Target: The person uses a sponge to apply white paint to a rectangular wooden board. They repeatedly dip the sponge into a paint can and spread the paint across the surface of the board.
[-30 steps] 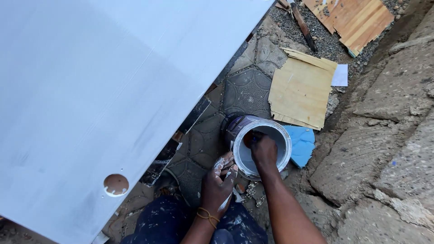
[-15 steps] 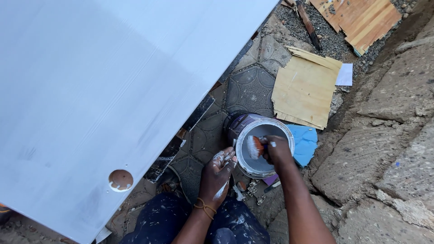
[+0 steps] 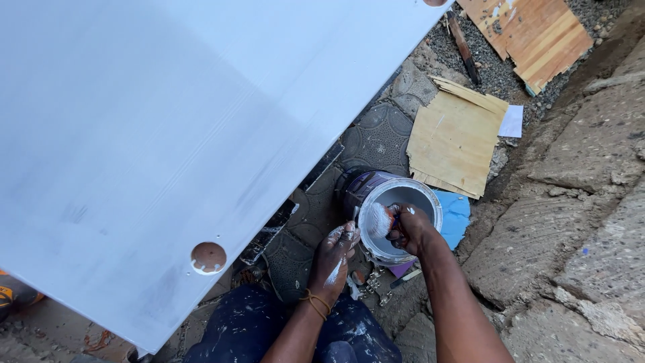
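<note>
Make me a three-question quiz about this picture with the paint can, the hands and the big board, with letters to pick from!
1. Where is the paint can?
A. On the white board
B. On the paving stones beside the board
C. On the yellow plywood

2. How many round holes show fully in the white board?
A. One
B. Three
C. Five

3. What is the right hand doing?
A. Resting flat on the ground
B. Holding a paint-covered tool over the open can
C. Gripping the board's edge

Answers: 1 B, the can stands on the ground right of the board. 2 A, one hole near the lower edge. 3 B, the white-tipped tool sits at the can's mouth.
</note>
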